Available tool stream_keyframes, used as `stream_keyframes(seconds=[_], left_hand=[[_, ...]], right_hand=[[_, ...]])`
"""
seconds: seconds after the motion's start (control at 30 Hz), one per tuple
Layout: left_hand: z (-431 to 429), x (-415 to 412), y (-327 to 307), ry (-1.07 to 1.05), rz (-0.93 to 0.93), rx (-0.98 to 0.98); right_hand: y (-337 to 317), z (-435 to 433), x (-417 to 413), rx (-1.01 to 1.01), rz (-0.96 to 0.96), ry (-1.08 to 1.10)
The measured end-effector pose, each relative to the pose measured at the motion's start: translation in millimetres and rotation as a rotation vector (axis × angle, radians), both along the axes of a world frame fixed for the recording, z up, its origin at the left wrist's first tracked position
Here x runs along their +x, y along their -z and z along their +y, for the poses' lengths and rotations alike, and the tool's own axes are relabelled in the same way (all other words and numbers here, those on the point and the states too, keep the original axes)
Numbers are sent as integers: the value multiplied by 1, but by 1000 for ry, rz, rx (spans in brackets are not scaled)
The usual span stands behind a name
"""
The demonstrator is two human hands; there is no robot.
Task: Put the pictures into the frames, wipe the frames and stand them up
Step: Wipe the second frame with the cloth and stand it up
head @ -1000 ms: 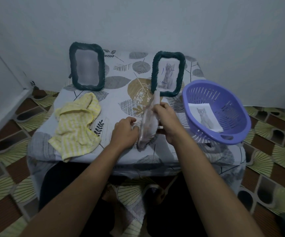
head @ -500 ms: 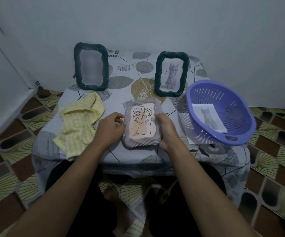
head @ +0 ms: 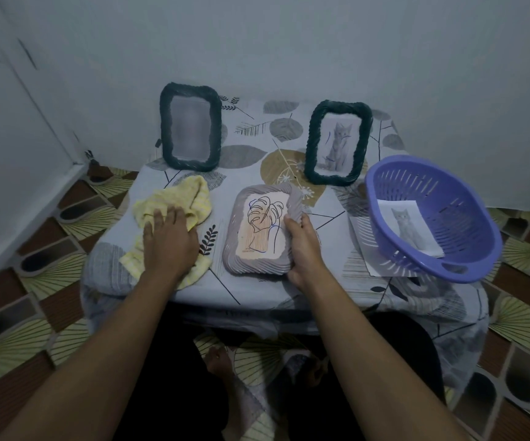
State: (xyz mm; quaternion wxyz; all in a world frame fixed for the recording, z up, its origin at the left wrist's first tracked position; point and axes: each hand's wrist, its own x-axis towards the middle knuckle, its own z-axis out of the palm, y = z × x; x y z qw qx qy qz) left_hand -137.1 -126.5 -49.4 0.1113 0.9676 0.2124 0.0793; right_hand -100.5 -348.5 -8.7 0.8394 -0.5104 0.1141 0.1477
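Head view: the grey frame (head: 259, 268) lies flat near the front of the leaf-patterned surface (head: 257, 154), with the leaf picture (head: 262, 227) face up inside it. The right hand (head: 302, 246) grips its right edge, fingers curled round the rim. The left hand (head: 168, 240) rests on the yellow cloth (head: 174, 198) to the frame's left, fingers spread and laid flat on it. 2 dark green frames stand at the back: the left green frame (head: 165, 128) looks blurred inside, and the right green frame (head: 313, 144) holds a cat picture. A loose cat print (head: 411, 229) lies in the purple basket (head: 448, 198) on the right.
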Motion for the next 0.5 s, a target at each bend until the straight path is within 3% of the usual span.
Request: stream_keyframes(seconds=[0.3,0.4,0.5], left_hand=[[-23,-8,-29,-178,-453,-257],[-56,-14,-57,-51,-606,-361],[-85,-27,-70,185,-559,-449]], right_hand=[[-15,4,-7,88,-58,-33],[-23,11,-9,109,-51,-39],[-25,22,-4,126,-6,-23]])
